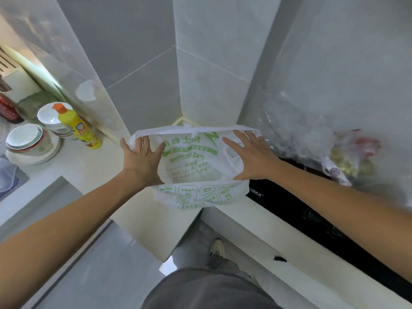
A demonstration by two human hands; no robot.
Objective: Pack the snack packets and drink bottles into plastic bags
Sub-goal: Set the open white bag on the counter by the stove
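A white plastic bag [194, 166] with green print lies at the inner corner of the pale counter, its lower edge hanging over the front. My left hand [140, 160] presses flat on the bag's left side, fingers spread, with a bag handle by its fingertips. My right hand [247, 157] lies flat on the bag's right side, fingers spread. Neither hand grips anything. To the right, clear plastic bags [347, 157] holding colourful snack packets sit blurred against the wall above the black hob.
A yellow bottle with an orange cap [77, 127] stands on the left counter beside stacked white bowls [26, 141]. A black hob [312, 210] is set in the right counter. Grey tiled walls meet behind the bag. My shoe [217, 248] shows on the floor.
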